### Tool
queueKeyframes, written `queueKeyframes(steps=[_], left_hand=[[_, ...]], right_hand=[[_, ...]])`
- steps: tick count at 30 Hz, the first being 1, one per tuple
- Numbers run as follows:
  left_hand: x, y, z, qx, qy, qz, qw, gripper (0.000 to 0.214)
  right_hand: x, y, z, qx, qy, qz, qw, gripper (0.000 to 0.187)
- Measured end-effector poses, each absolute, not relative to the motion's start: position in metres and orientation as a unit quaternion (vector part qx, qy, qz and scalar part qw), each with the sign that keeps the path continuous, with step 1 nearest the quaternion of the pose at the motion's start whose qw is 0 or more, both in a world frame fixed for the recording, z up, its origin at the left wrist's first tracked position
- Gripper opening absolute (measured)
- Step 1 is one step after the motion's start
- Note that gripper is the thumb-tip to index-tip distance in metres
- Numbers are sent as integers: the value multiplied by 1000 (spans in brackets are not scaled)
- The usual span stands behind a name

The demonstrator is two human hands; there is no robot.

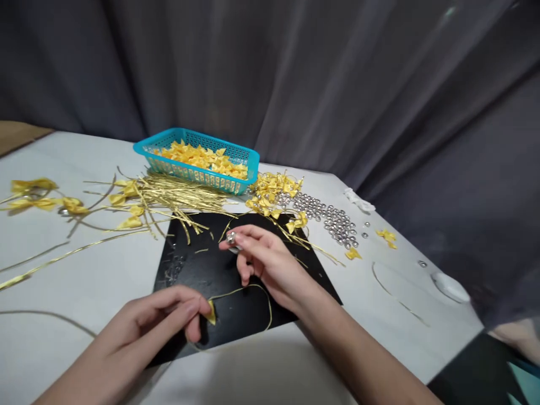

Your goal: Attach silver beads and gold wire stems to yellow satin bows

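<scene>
My left hand (172, 320) pinches a small yellow ribbon bow (211, 313) between thumb and fingertips. From the bow, a thin gold cord (264, 289) curves out to the right over a black mat (228, 332). My right hand (265, 259) is closed in a pinch on a small silver bell-like bead (230, 238), held above the mat. Most of the left-hand bow is hidden behind my fingers.
Beyond the mat stands a blue basket (196, 174) of yellow bows. Cut gold cords (177, 194) lie before it. Silver beads (337, 225) are scattered to the right, near a small white dish (450, 287). Finished-looking bows with cords (34, 194) lie left.
</scene>
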State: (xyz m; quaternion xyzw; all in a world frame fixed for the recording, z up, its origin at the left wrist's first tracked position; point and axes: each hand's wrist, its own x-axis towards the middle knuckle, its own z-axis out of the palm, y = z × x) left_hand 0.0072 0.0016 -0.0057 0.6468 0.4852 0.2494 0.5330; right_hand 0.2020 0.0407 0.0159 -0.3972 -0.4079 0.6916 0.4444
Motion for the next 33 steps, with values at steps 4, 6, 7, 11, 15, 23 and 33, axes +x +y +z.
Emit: queueKeyframes(steps=[4,6,7,11,15,23,33], left_hand=[[11,4,6,632,494,250,543,39],[12,3,8,627,487,262,548,38],[11,3,8,625,485,262,553,37],[8,2,4,615,462,282,574,31],[7,2,0,605,452,296,585,26],[8,3,2,597,442,301,597,30],[7,3,2,587,449,291,608,26]], right_hand=[[192,33,5,-369,-376,756,388,24],[193,32,5,-361,-376,770,369,22],[194,32,5,-358,-376,773,363,21],[192,30,8,-351,-371,785,350,15],[190,27,9,-333,-357,805,338,15],[190,27,5,-323,-348,813,337,15],[189,28,5,-332,-350,812,329,13]])
